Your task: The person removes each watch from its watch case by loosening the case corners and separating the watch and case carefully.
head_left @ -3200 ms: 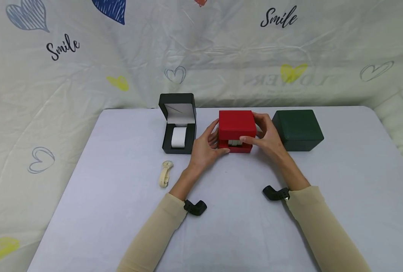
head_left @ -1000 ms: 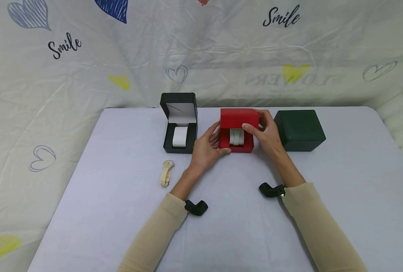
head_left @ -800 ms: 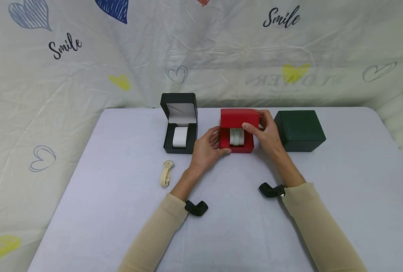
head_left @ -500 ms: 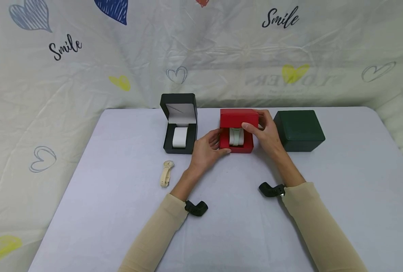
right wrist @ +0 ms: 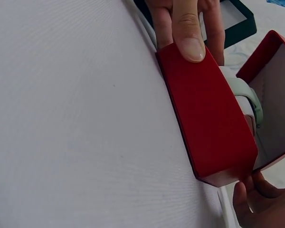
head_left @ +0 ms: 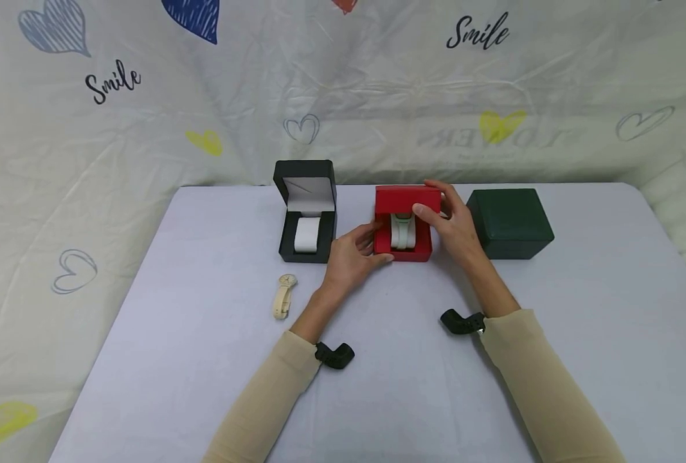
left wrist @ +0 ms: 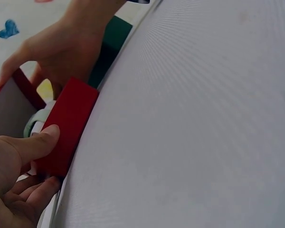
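Note:
A red watch box (head_left: 407, 256) stands at the back of the table with its lid (head_left: 406, 199) raised. Inside, a mint-green watch (right wrist: 247, 97) is wrapped round a white cushion. The left hand (head_left: 350, 257) steadies the box base, thumb on the front wall (left wrist: 69, 128) and fingers at the left side. With its thumb on the lid's front edge and its fingers behind the right side, the right hand (head_left: 457, 228) grips the lid. In the right wrist view, the grey inside of the lid shows.
Left of the red box is an open black box (head_left: 287, 251) with a white cushion (head_left: 306, 235). A cream watch (head_left: 282, 297) lies in front of it. A closed dark green box (head_left: 510, 222) stands close to the right hand. A patterned sheet (head_left: 377, 96) hangs behind the table.
The red lid has tilted up and back with the right hand, uncovering the mint-green watch. The left fingers have shifted down and in along the box's left edge.

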`<state>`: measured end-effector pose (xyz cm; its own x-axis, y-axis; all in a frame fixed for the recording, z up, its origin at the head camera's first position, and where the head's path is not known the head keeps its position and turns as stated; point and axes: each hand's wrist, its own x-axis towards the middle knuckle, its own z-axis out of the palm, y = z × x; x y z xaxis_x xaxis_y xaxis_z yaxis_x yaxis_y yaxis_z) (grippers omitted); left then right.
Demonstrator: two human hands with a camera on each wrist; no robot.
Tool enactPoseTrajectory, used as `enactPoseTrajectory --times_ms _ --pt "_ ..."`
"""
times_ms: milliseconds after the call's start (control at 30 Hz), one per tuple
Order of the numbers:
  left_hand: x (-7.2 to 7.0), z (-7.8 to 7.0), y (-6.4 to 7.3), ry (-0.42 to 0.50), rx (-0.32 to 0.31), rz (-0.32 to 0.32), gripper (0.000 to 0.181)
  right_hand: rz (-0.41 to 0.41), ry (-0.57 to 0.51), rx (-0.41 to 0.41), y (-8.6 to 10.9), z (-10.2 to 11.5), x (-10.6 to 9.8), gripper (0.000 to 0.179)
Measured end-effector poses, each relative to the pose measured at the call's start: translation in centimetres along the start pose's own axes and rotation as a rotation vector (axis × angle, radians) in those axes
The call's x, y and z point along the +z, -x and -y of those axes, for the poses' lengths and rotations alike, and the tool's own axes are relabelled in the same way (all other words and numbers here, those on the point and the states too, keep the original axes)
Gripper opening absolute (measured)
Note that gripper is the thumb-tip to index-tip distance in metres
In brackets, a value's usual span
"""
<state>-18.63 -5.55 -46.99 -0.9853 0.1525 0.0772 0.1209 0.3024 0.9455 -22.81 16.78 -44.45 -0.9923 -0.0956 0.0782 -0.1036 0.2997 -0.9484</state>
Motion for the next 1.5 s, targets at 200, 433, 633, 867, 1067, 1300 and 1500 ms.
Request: enactPoseTrajectory --times_ms 200,433,633,867,1067,1300,1500 --pt "0.1 0.0 0.0 0.012 -0.005 0.007 0.067 -0.009 0.001 0.042 -0.2 0.3 0.0 0.065" --pt "0.1 0.2 0.0 -0.006 0.001 -0.003 0.065 -0.023 -0.01 0.055 -0.4 0.4 0.2 0.061" --pt "0.0 0.2 0.0 -0.011 0.003 -0.006 0.064 -0.025 0.002 0.062 -0.5 0.6 0.4 0.061" --pt "-0.1 0.1 0.1 -0.008 -0.005 -0.013 0.064 -0.03 0.004 0.072 -0.9 0.8 0.5 0.063" --pt "-0.2 0.0 0.1 0.003 -0.015 -0.019 0.066 -0.047 -0.014 0.105 -1.4 1.3 0.9 0.067" --pt "-0.1 -0.1 0.1 0.016 -0.018 -0.019 0.067 -0.056 -0.011 0.152 -1.5 1.9 1.1 0.074" --pt "0.0 -0.1 0.1 0.026 -0.018 -0.014 0.067 -0.065 -0.028 0.15 -1.6 1.7 1.2 0.07"
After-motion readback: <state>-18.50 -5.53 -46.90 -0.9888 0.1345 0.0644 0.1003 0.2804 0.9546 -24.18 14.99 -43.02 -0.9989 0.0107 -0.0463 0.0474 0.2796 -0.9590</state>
